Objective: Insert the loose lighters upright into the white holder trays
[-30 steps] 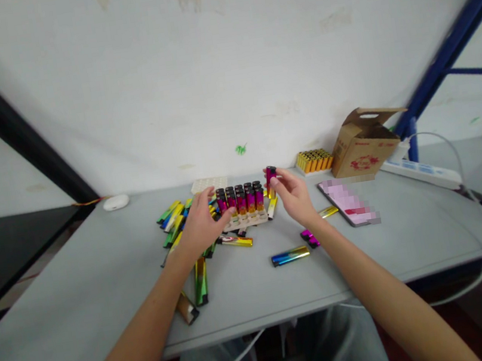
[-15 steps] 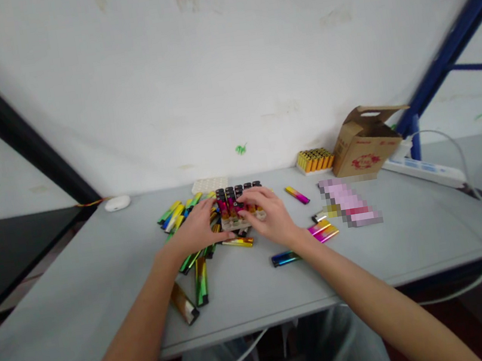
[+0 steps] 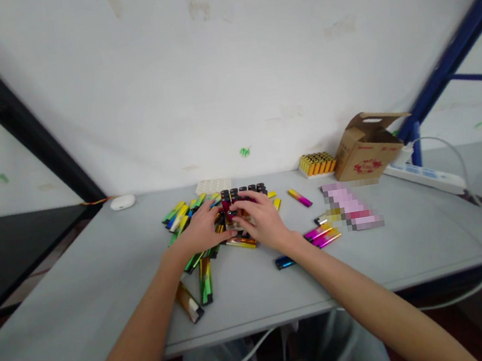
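Note:
Several upright lighters with black tops (image 3: 249,190) stand in rows in a pale tray, mostly hidden behind my hands. My left hand (image 3: 201,231) curves around the tray's left side, thumb at its front corner and fingers along its edge. My right hand (image 3: 262,219) reaches over the front of the tray and pinches a dark-topped lighter (image 3: 229,213) at the front left; its lower part is hidden. Loose shiny lighters (image 3: 178,215) lie heaped beside and under my left hand. A green-gold lighter (image 3: 205,279) and a brown-gold lighter (image 3: 189,303) lie nearer the table edge.
Behind the filled tray lies a white tray with holes (image 3: 213,186). A block of yellow lighters (image 3: 318,164), an open cardboard box (image 3: 361,153) and a power strip (image 3: 426,177) stand back right. Pink lighters (image 3: 325,236) and a blue lighter (image 3: 284,262) lie near my right forearm.
My right hand has shifted left across the tray's front, bringing the pinched lighter to the front-left corner. My left hand stays at the tray's side. The view has shifted slightly.

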Demonstrator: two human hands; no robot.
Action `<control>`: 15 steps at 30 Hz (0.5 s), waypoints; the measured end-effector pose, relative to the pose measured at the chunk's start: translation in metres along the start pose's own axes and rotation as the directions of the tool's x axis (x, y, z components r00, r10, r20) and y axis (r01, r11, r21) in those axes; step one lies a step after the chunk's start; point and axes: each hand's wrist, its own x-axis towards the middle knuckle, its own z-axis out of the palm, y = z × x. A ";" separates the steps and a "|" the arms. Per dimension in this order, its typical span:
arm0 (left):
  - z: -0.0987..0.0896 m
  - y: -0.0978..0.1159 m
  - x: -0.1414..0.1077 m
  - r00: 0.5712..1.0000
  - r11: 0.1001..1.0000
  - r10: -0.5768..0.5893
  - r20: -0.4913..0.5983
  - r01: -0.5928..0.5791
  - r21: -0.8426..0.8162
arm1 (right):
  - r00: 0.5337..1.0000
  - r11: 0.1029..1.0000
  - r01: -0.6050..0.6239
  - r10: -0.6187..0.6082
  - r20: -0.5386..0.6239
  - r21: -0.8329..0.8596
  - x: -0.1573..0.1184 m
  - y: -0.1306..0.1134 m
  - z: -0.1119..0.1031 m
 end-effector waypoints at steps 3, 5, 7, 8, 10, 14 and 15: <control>0.000 0.000 0.000 1.000 1.000 -0.013 -0.006 0.013 0.003 | 1.000 0.997 -0.001 -0.001 -0.016 -0.082 0.003 -0.003 -0.001; 0.000 0.001 0.000 1.000 1.000 -0.013 -0.006 0.013 -0.003 | 1.000 0.985 -0.001 -0.001 -0.009 -0.171 0.004 -0.005 -0.002; 0.000 0.002 0.000 1.000 1.000 -0.005 -0.001 0.005 -0.009 | 0.999 0.967 0.014 -0.004 0.040 -0.254 0.004 -0.007 -0.004; 0.000 0.002 0.000 1.000 1.000 -0.002 -0.001 0.002 -0.011 | 0.997 0.959 0.025 -0.005 0.073 -0.283 0.004 -0.008 -0.005; 0.000 0.002 0.001 1.000 1.000 0.003 0.001 -0.003 -0.014 | 0.993 0.948 0.038 0.001 0.121 -0.316 0.003 -0.010 -0.006; -0.001 0.001 0.001 1.000 1.000 0.007 0.006 -0.007 -0.008 | 0.998 0.959 0.004 0.015 0.062 -0.284 0.002 -0.010 -0.011; -0.001 0.001 0.001 1.000 1.000 0.009 0.009 -0.009 -0.006 | 1.000 0.965 -0.013 0.019 0.018 -0.264 0.003 -0.007 -0.014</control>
